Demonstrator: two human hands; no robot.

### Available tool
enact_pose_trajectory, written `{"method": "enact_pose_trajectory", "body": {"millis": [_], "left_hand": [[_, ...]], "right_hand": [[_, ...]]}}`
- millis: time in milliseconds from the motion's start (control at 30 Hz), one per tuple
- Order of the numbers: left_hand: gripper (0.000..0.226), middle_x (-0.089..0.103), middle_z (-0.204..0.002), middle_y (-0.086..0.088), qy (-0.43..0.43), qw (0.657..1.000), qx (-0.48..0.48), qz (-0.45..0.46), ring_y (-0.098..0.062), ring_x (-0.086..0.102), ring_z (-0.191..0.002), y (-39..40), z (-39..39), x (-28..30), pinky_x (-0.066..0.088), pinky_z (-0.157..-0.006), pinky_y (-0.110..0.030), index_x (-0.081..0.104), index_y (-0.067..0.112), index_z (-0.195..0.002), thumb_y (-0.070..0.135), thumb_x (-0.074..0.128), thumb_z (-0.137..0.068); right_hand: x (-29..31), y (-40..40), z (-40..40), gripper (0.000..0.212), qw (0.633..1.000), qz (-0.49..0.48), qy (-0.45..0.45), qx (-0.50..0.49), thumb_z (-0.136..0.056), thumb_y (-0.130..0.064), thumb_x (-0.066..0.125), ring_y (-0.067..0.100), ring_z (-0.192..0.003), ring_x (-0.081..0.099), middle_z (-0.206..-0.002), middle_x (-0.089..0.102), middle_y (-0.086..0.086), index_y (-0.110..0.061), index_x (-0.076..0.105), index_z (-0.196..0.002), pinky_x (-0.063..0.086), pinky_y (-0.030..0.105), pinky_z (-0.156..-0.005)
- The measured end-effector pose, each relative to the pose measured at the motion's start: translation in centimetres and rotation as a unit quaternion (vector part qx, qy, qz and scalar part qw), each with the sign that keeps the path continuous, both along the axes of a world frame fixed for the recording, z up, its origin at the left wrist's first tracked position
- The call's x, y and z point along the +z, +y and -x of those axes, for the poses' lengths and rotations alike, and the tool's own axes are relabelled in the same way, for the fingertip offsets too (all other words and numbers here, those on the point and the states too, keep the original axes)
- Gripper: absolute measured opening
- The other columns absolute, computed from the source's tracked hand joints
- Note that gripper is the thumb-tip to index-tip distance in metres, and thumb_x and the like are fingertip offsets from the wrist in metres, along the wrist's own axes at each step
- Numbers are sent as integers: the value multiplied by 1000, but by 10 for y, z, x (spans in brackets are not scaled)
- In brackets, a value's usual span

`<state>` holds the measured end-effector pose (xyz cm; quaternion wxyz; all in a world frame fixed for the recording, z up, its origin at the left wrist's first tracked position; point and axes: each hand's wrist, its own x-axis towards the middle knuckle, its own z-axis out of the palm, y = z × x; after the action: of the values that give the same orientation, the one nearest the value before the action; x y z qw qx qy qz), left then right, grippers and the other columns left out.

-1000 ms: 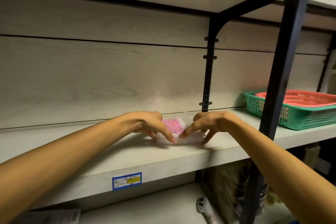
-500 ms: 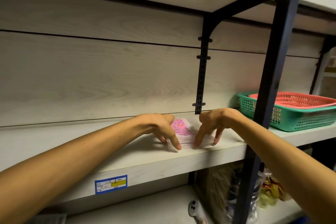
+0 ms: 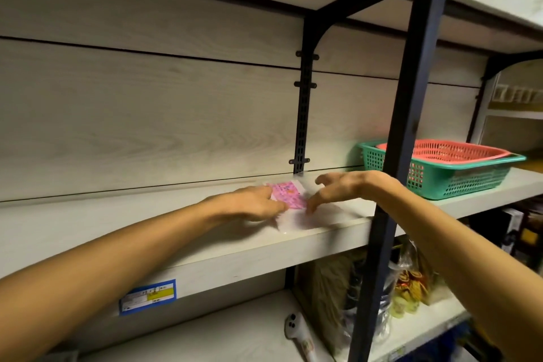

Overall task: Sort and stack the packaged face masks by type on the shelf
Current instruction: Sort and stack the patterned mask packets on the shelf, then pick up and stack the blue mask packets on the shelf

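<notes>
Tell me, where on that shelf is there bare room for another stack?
The shelf is bare left of the left hand, along the back wall. A narrower gap lies between the right hand and the green basket, behind the post. It is crowded around the masks.

Both of your forearms are bare all the way to the lower edge of the frame, with no sleeve or cuff showing on either. Your left hand (image 3: 252, 203) and right hand (image 3: 338, 188) are uncovered too: no gloves, and no ring, watch or band visible on the fingers or wrists. The fingertips are blurred, so nail detail can't be made out.
</notes>
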<state>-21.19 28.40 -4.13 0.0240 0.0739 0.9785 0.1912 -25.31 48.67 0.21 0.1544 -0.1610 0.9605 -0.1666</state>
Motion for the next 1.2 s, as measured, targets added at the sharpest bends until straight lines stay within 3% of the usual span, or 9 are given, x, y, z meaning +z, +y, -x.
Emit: {"method": "enact_pose_trajectory", "body": {"millis": [100, 133, 233, 367, 533, 633, 767, 1000, 1200], "left_hand": [[44, 58, -140, -9, -12, 1000, -17, 14, -24, 58, -113, 5, -4, -11, 41, -94, -28, 54, 26, -129, 49, 26, -105], [46, 58, -140, -7, 1, 999, -13, 32, -24, 57, -114, 5, -6, -15, 42, -93, -30, 54, 27, -127, 54, 25, -104], [67, 46, -151, -6, 49, 995, 14, 88, -30, 48, -131, 3, -15, -29, 43, -106, -42, 40, 27, -148, 67, 23, -97], [68, 37, -158, -6, 92, 988, 17, 124, -29, 41, -138, 8, -20, -39, 37, -107, -43, 29, 22, -156, 61, 26, -100], [68, 32, -162, -3, 107, 991, 30, 80, -29, 38, -142, 4, -19, -45, 34, -110, -44, 24, 25, -158, 61, 27, -100], [64, 39, -157, -6, 118, 989, 42, 85, -30, 41, -139, -3, -26, -42, 37, -106, -43, 32, 24, -153, 60, 24, -101], [63, 53, -142, -9, 134, 975, 74, 162, -32, 49, -128, -44, -55, -37, 37, -102, -45, 52, 21, -136, 61, 19, -100], [68, 54, -142, -8, 138, 952, 178, 208, -30, 50, -127, -154, -152, -31, 37, -105, -46, 53, 21, -138, 63, 16, -100], [56, 48, -148, -2, 254, 918, 212, 219, -23, 47, -132, -247, -284, -28, 35, -109, -40, 50, 22, -140, 56, 27, -102]], "right_hand": [[-21, -17, 4, 46, 985, 149, 90, 21, -94, -31, 58, 28, -129, 51, -146, 52, 13, -11, 57, -135, 38, 40, -112], [-30, -21, 8, 42, 979, 172, 109, 27, -97, -30, 55, 27, -128, 52, -145, 54, 13, -11, 58, -134, 39, 41, -111], [-62, -25, 21, 54, 987, 79, 133, 44, -102, -48, 43, 28, -137, 44, -156, 40, 7, -22, 43, -149, 34, 43, -116], [-84, -26, 30, 64, 986, -2, 166, 29, -97, -62, 28, 29, -146, 31, -164, 27, -1, -33, 28, -155, 23, 49, -118], [-75, -25, 28, 63, 987, -21, 158, 25, -97, -60, 34, 33, -141, 36, -160, 32, 6, -31, 33, -153, 29, 50, -117], [-56, -31, 16, 59, 976, -32, 215, 32, -98, -56, 42, 32, -142, 34, -157, 35, 7, -26, 39, -150, 32, 49, -114], [-41, -63, -17, 52, 952, -6, 299, 69, -102, -44, 41, 28, -142, 32, -153, 42, 7, -18, 43, -147, 32, 44, -113], [-64, -170, -100, 59, 939, 44, 309, 145, -102, -49, 42, 25, -146, 25, -157, 37, 6, -19, 37, -152, 26, 42, -116], [-76, -272, -200, 56, 921, 124, 305, 207, -102, -50, 39, 25, -141, 35, -153, 43, 5, -20, 41, -149, 31, 40, -112]]}}
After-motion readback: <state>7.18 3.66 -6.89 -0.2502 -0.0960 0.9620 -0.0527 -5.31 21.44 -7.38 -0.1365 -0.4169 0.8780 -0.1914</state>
